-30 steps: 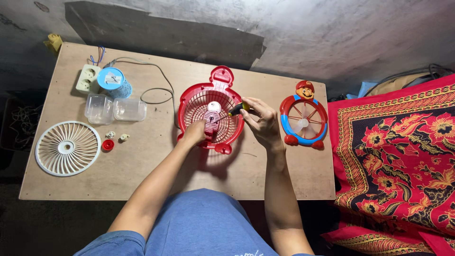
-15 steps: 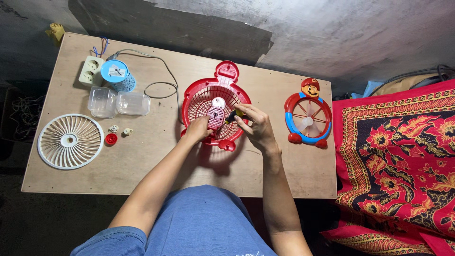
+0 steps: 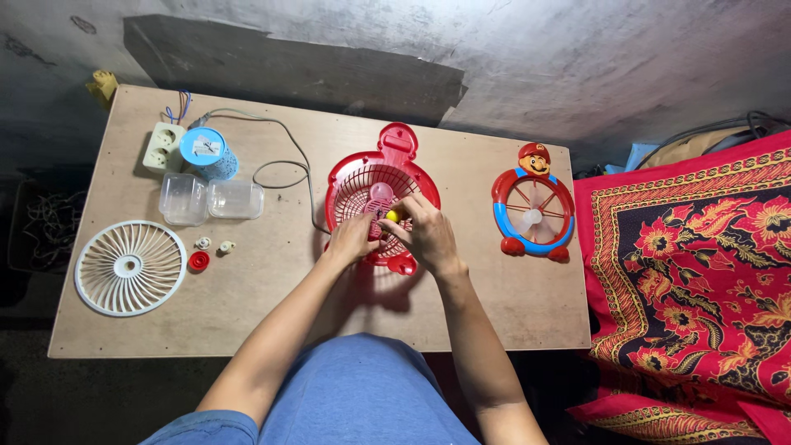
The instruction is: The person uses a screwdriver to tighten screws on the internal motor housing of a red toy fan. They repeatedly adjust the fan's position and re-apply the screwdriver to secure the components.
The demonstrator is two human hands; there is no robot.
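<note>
both hands, left hand (image 3: 353, 239) and right hand (image 3: 426, 232), pinch-closed on one red plastic slatted fan shell (image 3: 362, 185); two round grilles; plywood table (image 3: 272, 280).

Glossy red plastic fan grille (image 3: 362, 185)

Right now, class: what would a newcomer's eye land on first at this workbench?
Probably both hands, left hand and right hand, meeting over the red fan housing at the middle of the wooden table, with a small yellow piece between the fingers. Next, the cartoon-figure fan to its right, and the white fan grille far left.
</note>
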